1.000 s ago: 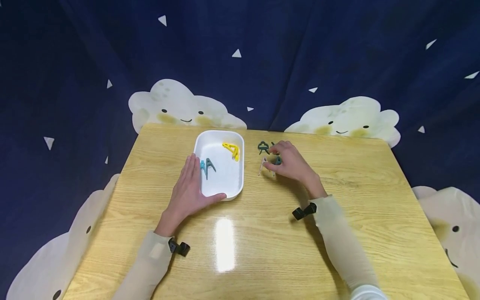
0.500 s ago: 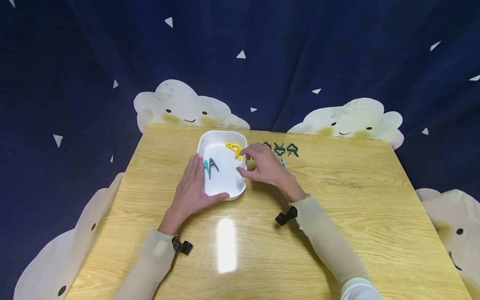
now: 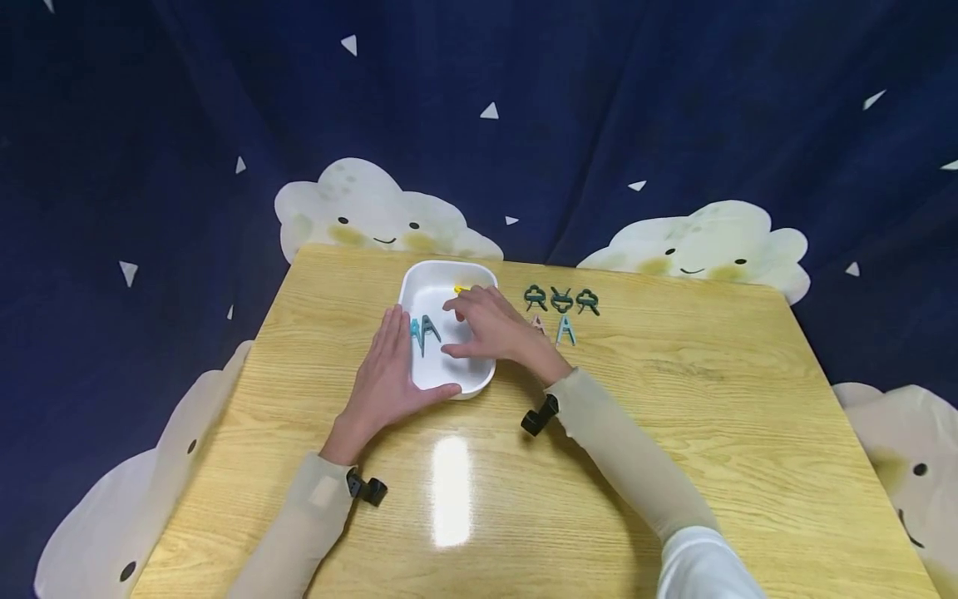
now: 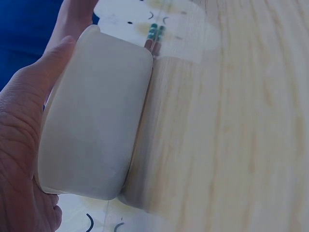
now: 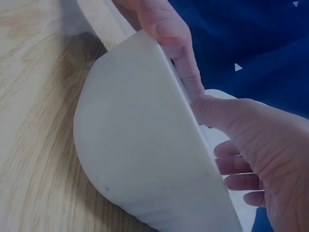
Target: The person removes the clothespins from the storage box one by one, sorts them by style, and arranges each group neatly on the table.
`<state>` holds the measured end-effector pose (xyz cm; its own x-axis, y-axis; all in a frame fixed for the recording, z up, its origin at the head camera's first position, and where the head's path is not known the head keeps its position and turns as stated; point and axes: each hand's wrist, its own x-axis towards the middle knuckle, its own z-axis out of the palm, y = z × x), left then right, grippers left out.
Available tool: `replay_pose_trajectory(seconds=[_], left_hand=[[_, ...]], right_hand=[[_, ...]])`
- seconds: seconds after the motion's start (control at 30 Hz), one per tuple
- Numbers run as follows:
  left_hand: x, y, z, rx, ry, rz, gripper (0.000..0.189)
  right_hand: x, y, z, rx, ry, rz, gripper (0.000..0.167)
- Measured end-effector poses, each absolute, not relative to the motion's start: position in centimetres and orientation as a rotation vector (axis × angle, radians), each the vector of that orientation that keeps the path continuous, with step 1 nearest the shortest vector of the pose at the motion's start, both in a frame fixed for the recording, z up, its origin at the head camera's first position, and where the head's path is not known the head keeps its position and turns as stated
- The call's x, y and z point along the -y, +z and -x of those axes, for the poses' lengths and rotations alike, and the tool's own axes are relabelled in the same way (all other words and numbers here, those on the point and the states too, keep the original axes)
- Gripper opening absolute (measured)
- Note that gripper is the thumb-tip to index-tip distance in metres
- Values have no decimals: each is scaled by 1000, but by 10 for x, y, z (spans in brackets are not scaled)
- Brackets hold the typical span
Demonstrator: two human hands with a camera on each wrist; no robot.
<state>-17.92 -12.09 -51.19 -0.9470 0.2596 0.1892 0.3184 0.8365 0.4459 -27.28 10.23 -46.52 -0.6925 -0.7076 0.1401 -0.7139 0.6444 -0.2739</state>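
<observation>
A white plastic tray (image 3: 449, 378) stands on the table. My left hand (image 3: 385, 374) rests against its left wall with straight fingers, the thumb lying along the near rim. Over the tray hovers my right hand (image 3: 490, 327), thumb and forefinger spread apart, with nothing visible between them. Just left of those fingertips lie a grey-green clothespin (image 3: 429, 330) and a bright teal clothespin (image 3: 415, 329), inside by the left wall. A yellow clothespin (image 3: 461, 289) is mostly hidden under the right hand. The right wrist view has the thumb tip above the tray's rim.
Right of the tray, several clips lie in two rows. Behind are three dark green clips (image 3: 561, 300); in front are a pink clothespin (image 3: 538, 323), partly covered by the right hand, and a light blue clothespin (image 3: 565, 330). A dark blue curtain (image 3: 449, 91) hangs behind the wooden table (image 3: 674, 399).
My right hand has moved left from the clips on the table to above the tray, uncovering the green and light blue ones. The left hand stays against the tray. The view has shifted slightly.
</observation>
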Motion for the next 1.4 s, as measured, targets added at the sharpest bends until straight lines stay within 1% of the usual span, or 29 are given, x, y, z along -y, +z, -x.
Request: replay_pose_trajectory(seconds=[0.23, 0.43, 0.5, 0.57, 0.73, 0.87, 1.17, 1.4], left_hand=[[121, -513, 180, 2892, -720, 464, 146], [121, -513, 180, 2896, -729, 468, 145], [121, -513, 180, 2895, -730, 470, 145], [121, -513, 179, 2888, -727, 467, 144], [121, -513, 180, 2885, -725, 473, 144], [121, -513, 180, 2893, -715, 480, 145], [120, -510, 180, 2888, -709, 480, 145], [121, -511, 180, 2888, -722, 484, 144]], right_hand=[[-87, -473, 280, 2929, 372, -1189, 79], [-75, -478, 285, 3015, 261, -1154, 98], [-71, -480, 286, 3040, 233, -1154, 102], [-66, -482, 287, 3048, 200, -1166, 101], [-60, -485, 290, 3042, 127, -1174, 85], [-58, -487, 291, 3042, 92, -1164, 79], [-55, -490, 293, 3057, 144, -1165, 78], [-54, -493, 292, 3059, 180, -1181, 83]])
